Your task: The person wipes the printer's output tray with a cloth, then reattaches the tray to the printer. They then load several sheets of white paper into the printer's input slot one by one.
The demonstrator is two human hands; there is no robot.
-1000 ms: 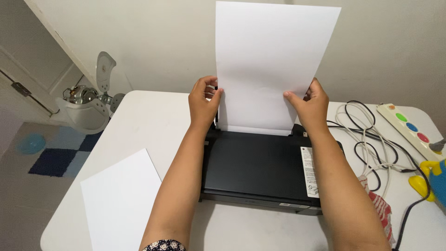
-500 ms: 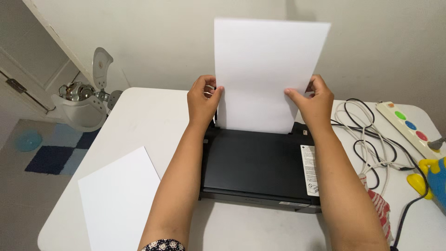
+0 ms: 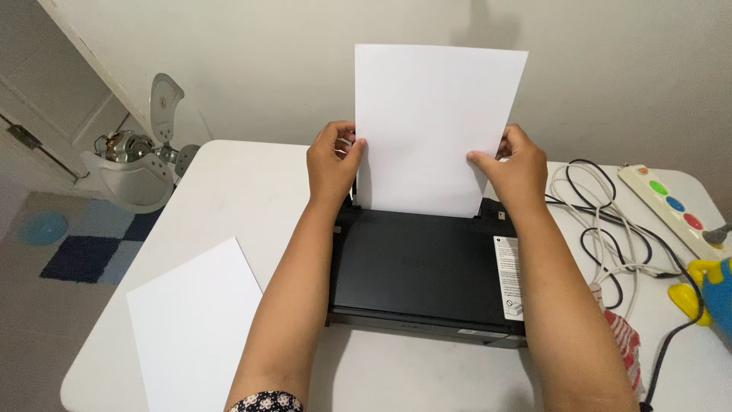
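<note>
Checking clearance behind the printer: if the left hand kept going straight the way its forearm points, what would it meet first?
Probably the wall. The left hand points up and away past the upright sheet; only bare table lies between, though depth is unclear.

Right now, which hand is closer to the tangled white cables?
Right. The right hand grips the upright sheet's edge just beside the white cables; the left hand holds the far edge, across the printer.

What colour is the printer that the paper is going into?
The flat box-shaped printer is black, with a white label strip near its right edge; the head view shows it.
</note>
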